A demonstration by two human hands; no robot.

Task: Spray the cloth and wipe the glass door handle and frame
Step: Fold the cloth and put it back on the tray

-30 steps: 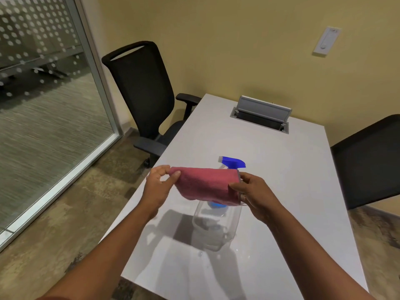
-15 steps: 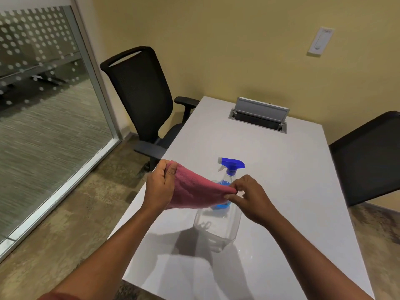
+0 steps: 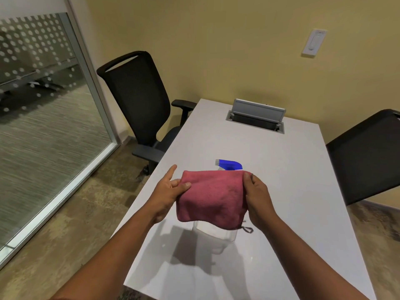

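Apparently readying it for spraying, left hand (image 3: 171,192) and right hand (image 3: 257,197) pinch the pink cloth (image 3: 213,197) taut above the spray bottle (image 3: 227,166) mid-desk.

Cloth (image 3: 213,197) – fuzzy pink microfibre; table (image 3: 292,169) – glossy white laminate.

warm, even indoor light falls from above, throwing soft grey shadows of the arms onto the glossy white rectangular table (image 3: 281,191), which shows a faint sheen. the wide lens bends the silver metal frame of the glass wall (image 3: 91,83) near the left edge; the picture is slightly soft throughout.
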